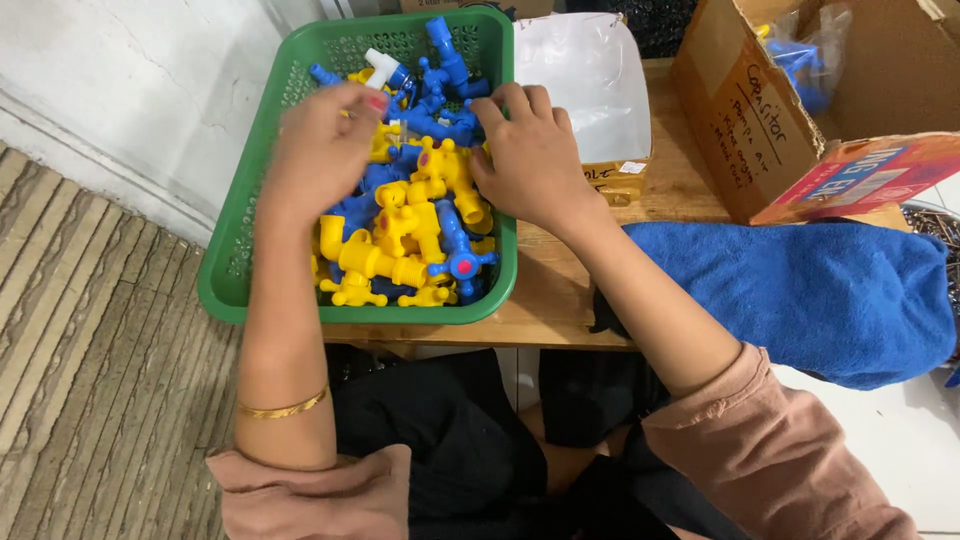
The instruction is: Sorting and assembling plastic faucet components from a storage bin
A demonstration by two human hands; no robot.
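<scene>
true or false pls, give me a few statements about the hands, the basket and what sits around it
1. Both hands are inside the green basket. True: the left hand and the right hand rest on the plastic taps.
2. The taps are red and green. False: they are yellow and blue.
3. A blue cloth lies to the right of the basket. True.
4. The cardboard box stands on the floor. False: it stands on the wooden table.
5. The left wrist is bare. False: it wears a gold bangle.
</scene>
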